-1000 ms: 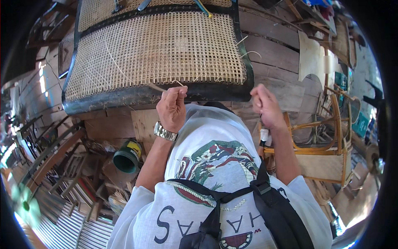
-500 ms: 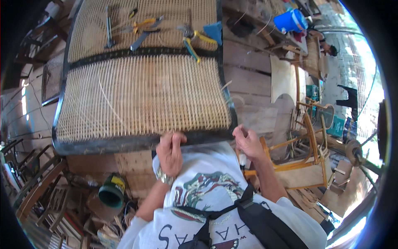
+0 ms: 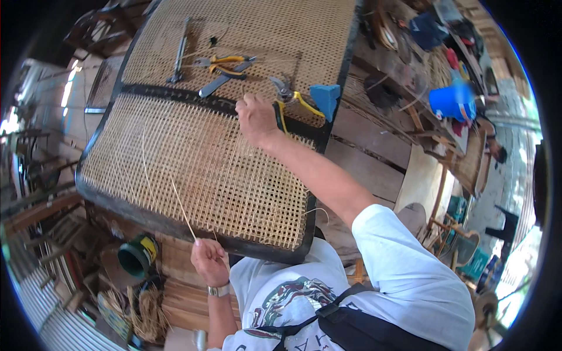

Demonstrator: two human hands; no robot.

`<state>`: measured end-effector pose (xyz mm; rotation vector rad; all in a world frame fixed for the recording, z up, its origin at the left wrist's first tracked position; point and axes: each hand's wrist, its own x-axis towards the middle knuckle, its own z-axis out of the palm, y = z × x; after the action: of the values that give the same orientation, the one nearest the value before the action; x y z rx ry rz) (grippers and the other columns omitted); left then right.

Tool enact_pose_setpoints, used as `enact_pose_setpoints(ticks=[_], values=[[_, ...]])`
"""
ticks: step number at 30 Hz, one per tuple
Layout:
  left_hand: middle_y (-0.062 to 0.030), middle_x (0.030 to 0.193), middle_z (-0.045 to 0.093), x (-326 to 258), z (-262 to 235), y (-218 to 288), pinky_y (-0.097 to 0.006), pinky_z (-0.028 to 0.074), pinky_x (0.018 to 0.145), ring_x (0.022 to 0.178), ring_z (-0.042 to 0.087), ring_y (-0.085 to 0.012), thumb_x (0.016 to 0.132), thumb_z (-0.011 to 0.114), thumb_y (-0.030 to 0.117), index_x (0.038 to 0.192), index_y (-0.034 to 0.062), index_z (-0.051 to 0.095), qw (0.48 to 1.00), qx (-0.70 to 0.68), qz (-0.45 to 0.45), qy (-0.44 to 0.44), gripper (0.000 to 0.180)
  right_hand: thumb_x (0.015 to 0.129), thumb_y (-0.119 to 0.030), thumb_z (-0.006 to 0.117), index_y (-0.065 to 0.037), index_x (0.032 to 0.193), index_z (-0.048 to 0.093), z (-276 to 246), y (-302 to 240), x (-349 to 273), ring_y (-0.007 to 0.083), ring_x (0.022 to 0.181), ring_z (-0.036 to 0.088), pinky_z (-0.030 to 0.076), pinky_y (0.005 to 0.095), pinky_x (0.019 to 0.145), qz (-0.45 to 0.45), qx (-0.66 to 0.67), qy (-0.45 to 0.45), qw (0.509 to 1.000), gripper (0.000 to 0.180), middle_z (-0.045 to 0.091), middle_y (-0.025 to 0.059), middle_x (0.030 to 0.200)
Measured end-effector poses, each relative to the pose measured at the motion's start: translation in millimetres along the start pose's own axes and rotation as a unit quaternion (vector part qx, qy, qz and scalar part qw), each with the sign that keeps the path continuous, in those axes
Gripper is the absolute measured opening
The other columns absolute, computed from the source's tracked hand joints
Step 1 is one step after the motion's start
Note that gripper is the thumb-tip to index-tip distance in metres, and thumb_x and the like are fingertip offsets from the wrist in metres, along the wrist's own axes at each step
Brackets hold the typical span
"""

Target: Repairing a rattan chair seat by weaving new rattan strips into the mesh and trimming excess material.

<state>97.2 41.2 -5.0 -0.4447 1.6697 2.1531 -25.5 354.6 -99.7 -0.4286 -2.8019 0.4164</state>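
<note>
A woven cane panel (image 3: 193,158) in a dark frame lies before me. At its near edge, my left hand (image 3: 209,260) is closed on a thin cane strand (image 3: 182,205) that runs up over the weave. My right hand (image 3: 257,121) reaches far across the panel, beside the dark crossbar (image 3: 175,96). Its fingers are curled together; whether they hold anything is hidden. Just right of that hand lie yellow-handled cutters (image 3: 285,93). Further left are orange-and-black pliers (image 3: 225,60), a flat grey-blue tool (image 3: 215,86) and a hammer (image 3: 180,52).
A blue wedge-shaped piece (image 3: 325,99) sits at the panel's right edge. Below left stand a green bucket (image 3: 134,257) and a bundle of loose fibres (image 3: 149,313). A blue bucket (image 3: 451,104) is on the bench at right, with a person (image 3: 497,151) beyond it.
My right hand has moved from the near right corner across to the crossbar. My left hand has left the near edge's middle and now grips a strand lower left. The view has turned.
</note>
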Motion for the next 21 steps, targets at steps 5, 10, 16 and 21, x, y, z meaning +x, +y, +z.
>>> enact_pose_setpoints(ticks=[5, 10, 16, 21], values=[[-0.0003, 0.059, 0.032, -7, -8, -14, -0.027, 0.031, 0.05, 0.055, 0.036, -0.0125, 0.105, 0.043, 0.027, 0.065, 0.0126, 0.032, 0.994, -0.104, 0.002, 0.037, 0.044, 0.087, -0.027, 0.062, -0.005, 0.095, 0.062, -2, 11, -3, 0.0312, 0.1, 0.058, 0.049, 0.0453, 0.086, -0.036, 0.01, 0.041, 0.998, 0.023, 0.06, 0.0139, 0.098], [-0.005, 0.063, 0.039, -15, 5, -15, -0.034, 0.043, 0.062, 0.066, 0.047, -0.0191, 0.106, 0.041, 0.032, 0.066, 0.009, 0.037, 0.977, -0.207, -0.008, 0.047, 0.046, 0.091, -0.06, 0.053, -0.001, 0.14, 0.045, -60, 64, -15, 0.0452, 0.128, 0.044, 0.036, 0.0569, 0.106, 0.242, -0.125, -0.125, 0.954, 0.077, 0.047, 0.0267, 0.136], [-0.008, 0.068, 0.047, -21, -2, -38, -0.033, 0.047, 0.069, 0.073, 0.054, -0.0202, 0.106, 0.041, 0.026, 0.069, 0.0047, 0.046, 0.987, -0.118, 0.108, 0.017, 0.043, 0.091, -0.054, 0.056, 0.004, 0.144, 0.033, -43, 61, -32, 0.0502, 0.127, 0.042, 0.035, 0.0581, 0.106, 0.107, -0.182, -0.146, 0.967, 0.082, 0.043, 0.0304, 0.138], [-0.0069, 0.07, 0.051, -21, -6, -42, -0.026, 0.043, 0.057, 0.064, 0.048, -0.0133, 0.106, 0.041, 0.024, 0.069, 0.0049, 0.043, 0.991, -0.051, 0.119, 0.027, 0.042, 0.088, -0.028, 0.056, 0.004, 0.14, 0.039, -37, 100, -34, 0.0499, 0.113, 0.052, 0.043, 0.057, 0.096, -0.027, -0.196, -0.116, 0.973, 0.064, 0.051, 0.0336, 0.126]])
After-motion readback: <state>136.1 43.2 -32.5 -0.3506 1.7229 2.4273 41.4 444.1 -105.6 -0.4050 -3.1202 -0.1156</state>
